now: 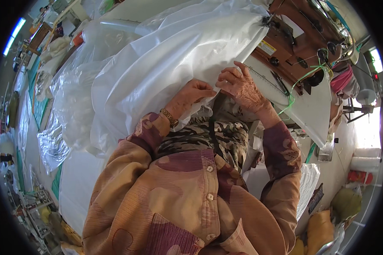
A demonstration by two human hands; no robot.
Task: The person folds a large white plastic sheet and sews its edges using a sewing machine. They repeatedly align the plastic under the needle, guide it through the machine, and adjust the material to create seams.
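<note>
A large sheet of white translucent plastic fabric (157, 59) spreads over the table and hangs toward my lap. My left hand (190, 95), with a watch (169, 118) on its wrist, pinches the sheet's near edge. Close beside it, my right hand (242, 87) has its thumb and index finger pressed together at the same edge, its other fingers curled loosely. The fingertips of both hands almost meet there. At its far right corner, the sheet runs up to a brown sewing machine (291, 38).
A ruler strip (270, 80) lies along the table in front of the machine, with dark scissors or snips (280, 82) beside it. Green thread (300, 80) trails off the machine. Clear crumpled plastic (74, 102) piles at the left. Yellow and brown bundles (321, 229) lie at the lower right.
</note>
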